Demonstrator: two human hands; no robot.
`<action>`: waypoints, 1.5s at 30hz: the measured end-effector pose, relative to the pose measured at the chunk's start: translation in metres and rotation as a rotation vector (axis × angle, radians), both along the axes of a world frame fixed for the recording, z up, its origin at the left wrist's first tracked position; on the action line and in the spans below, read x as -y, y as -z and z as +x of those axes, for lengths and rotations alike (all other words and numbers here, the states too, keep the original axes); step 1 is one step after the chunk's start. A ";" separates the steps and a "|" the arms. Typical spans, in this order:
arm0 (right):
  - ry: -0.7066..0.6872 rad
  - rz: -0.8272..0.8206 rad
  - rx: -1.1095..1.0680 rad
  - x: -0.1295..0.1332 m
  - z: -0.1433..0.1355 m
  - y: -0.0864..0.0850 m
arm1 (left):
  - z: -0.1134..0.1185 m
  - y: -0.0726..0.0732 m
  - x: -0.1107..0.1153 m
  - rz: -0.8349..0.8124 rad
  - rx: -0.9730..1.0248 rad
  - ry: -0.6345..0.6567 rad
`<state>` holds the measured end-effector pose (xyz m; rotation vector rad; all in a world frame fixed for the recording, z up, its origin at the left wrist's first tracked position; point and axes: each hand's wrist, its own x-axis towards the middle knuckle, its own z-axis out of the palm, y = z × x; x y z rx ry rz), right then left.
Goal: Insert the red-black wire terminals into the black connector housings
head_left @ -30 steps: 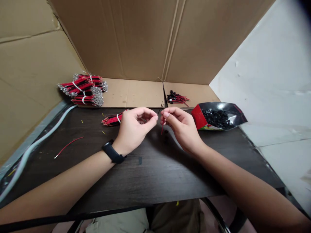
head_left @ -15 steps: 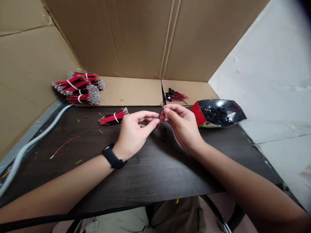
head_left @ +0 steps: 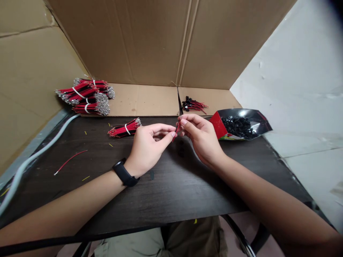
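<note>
Wires [head_left: 176,129] pinched in both hands [head_left: 175,134], near a red-black box [head_left: 218,125] holding black pieces [head_left: 238,126].

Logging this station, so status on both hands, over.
Left hand and right hand pinching red and black wires. Tied bundle beside left hand. Nothing blocking view of fingertips.

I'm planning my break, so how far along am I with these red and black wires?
Early on, it seems. Looking done: the small pile of black-ended wires at the back. In hand: red and black wires, pinched between the left hand and right hand. Probably left: the banded bundle nearby, the stacked bundles at far left, and loose black pieces in the open box.
</note>
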<state>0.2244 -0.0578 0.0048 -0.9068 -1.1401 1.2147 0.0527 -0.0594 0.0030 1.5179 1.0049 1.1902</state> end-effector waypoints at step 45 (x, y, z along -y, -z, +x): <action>0.068 0.044 0.228 0.004 -0.003 -0.004 | -0.007 -0.009 -0.007 0.145 -0.134 -0.119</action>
